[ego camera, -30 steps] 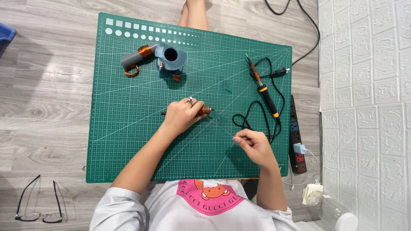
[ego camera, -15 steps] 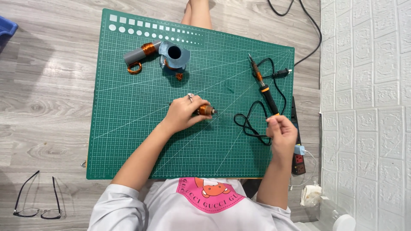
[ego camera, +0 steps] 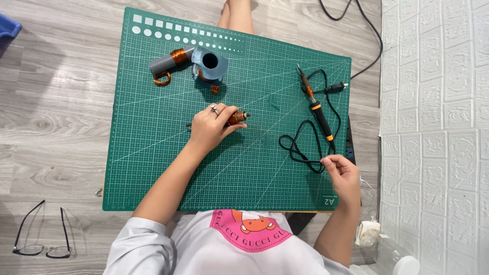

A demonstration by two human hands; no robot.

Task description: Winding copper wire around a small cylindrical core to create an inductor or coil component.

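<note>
i see the left hand [ego camera: 210, 128] gripping a copper coil [ego camera: 236, 118] mid frame; the right hand [ego camera: 342, 173] pinches closed by the black cord [ego camera: 300, 147].

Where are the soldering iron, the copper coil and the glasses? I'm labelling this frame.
soldering iron [ego camera: 321, 116]: head view, on its black handle.
copper coil [ego camera: 236, 118]: head view, on the windings beside the left hand's fingers.
glasses [ego camera: 43, 242]: head view, on the frame.

Green gridded cutting mat [ego camera: 153, 153], copper coil [ego camera: 236, 118]
</note>
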